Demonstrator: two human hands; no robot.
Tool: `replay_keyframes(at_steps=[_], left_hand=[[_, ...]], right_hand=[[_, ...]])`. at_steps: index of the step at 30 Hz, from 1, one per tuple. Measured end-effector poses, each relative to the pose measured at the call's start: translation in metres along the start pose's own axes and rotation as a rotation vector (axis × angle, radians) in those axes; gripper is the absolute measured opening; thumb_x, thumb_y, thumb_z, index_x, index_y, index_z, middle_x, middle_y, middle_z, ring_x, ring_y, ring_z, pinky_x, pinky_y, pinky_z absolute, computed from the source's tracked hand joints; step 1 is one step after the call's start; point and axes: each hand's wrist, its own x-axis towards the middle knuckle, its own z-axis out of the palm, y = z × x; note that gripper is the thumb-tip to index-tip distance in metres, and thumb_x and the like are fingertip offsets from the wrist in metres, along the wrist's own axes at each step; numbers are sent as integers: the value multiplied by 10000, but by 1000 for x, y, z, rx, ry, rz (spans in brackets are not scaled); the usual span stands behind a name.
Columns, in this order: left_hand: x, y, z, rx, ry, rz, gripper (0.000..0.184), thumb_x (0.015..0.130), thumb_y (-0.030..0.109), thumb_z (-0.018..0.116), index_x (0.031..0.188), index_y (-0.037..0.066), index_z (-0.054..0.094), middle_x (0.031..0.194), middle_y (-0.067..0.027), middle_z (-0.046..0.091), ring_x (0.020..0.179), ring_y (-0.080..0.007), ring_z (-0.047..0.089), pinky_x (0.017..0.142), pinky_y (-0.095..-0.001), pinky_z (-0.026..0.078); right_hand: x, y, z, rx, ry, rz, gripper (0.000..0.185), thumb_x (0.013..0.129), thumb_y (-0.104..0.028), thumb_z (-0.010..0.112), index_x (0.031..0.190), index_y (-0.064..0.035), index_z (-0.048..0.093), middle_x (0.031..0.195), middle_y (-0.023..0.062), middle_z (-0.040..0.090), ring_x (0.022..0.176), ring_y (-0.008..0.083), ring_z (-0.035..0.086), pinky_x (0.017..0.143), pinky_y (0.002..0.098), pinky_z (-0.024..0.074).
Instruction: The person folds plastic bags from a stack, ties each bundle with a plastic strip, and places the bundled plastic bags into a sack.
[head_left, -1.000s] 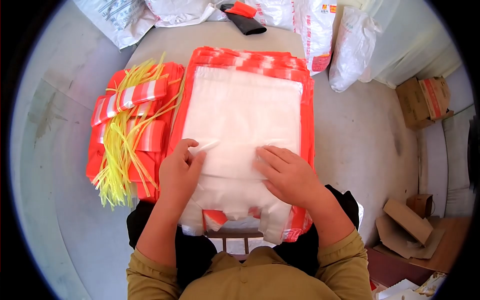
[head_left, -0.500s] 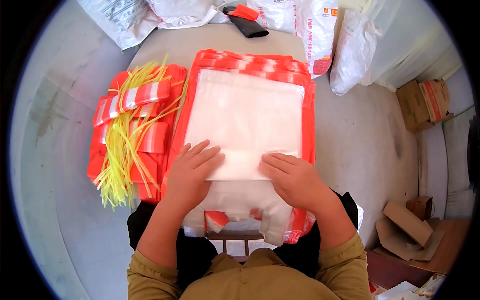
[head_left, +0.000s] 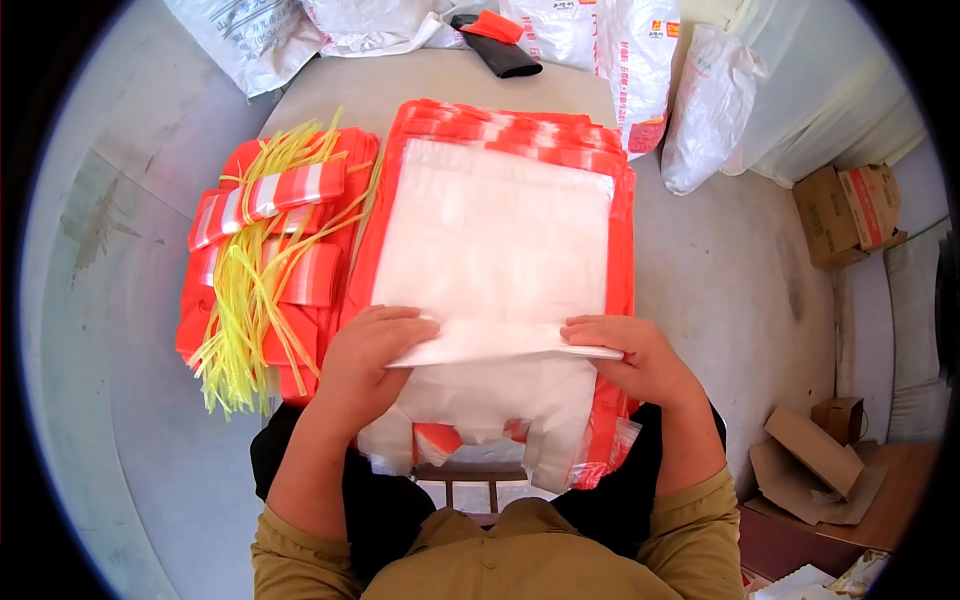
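White plastic bags (head_left: 500,230) lie flat on a stack of red plastic bags (head_left: 622,230). Across the white bags' lower part runs a folded edge, slightly raised. My left hand (head_left: 368,355) is closed on the left end of this fold, fingers on top and thumb hidden beneath. At the fold's right end, my right hand (head_left: 640,350) grips it the same way. Handle-like flaps of the white bags hang toward my lap. Left of the stack are folded red bundles (head_left: 325,270) with yellow plastic strips (head_left: 235,300) draped over them.
The table (head_left: 345,85) carries both piles. Beyond it stand white printed sacks (head_left: 635,70), with a black-and-red item (head_left: 500,50) among them. At right are a cardboard box (head_left: 840,215) and an opened carton (head_left: 800,480).
My hands have moved apart, from lying flat on the white bags to the ends of the fold. The folded edge is now lifted slightly between them.
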Motion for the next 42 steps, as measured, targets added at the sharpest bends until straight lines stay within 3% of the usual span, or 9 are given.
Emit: replay_keyframes(at_steps=[4,7,10,13,22,28,32,37,42], left_hand=[[-7,-7,3,-98,72,-86,304,820,-48,723,1105,50,762,1014,-141,761,970,-327,726,843,-392,576],[-9,1,2,-177,50,-416,179,889,-2,740,1060,44,762,854,-100,728,779,-218,700,721,-329,546],[-6,-2,13,-198,200,-452,203,940,41,739,1142,58,736,719,-38,621,668,-118,591,636,-278,482],[1,6,13,-285,176,-589,364,977,-8,693,1330,57,633,835,40,588,714,-43,509,663,-224,433],[6,12,24,-131,293,-471,564,976,-2,687,1517,72,545,737,55,363,649,-46,386,593,-238,357],[11,4,30,-64,301,-481,536,973,37,700,1492,70,571,712,20,341,626,-74,364,579,-266,344],[15,6,26,-34,295,-558,503,964,105,721,1452,83,599,656,-59,420,591,-146,470,586,-326,427],[18,7,27,-82,305,-579,501,968,51,706,1457,56,595,705,21,330,635,-78,355,582,-268,334],[18,0,28,-67,311,-581,485,967,122,712,1439,81,605,655,-30,408,595,-137,445,578,-317,393]], right_hand=[[-3,-6,-1,175,26,224,274,964,-11,658,1229,-9,729,1150,102,762,1080,191,701,935,347,554],[-2,-4,2,247,106,378,228,1034,-92,615,1220,1,706,1047,59,732,977,132,653,866,329,537],[8,-6,12,277,244,448,242,1063,-158,593,1209,14,679,985,38,696,917,122,621,833,320,518],[13,4,22,304,347,458,264,1071,-194,587,1200,21,669,976,35,689,908,127,615,836,318,511],[11,5,21,252,338,421,269,1065,-202,589,1177,33,655,957,75,693,886,165,624,816,338,510],[13,16,25,177,368,443,251,1040,-208,617,1133,25,636,900,144,658,824,224,616,776,365,505],[20,14,23,88,342,506,244,1023,-201,635,1132,17,617,838,166,611,768,259,586,753,378,495],[27,12,27,96,396,459,325,1018,-179,633,1295,-13,600,798,124,594,741,214,568,732,365,485],[33,-6,24,34,398,484,473,1007,-154,631,1456,-45,533,777,95,594,741,192,579,733,352,485]])
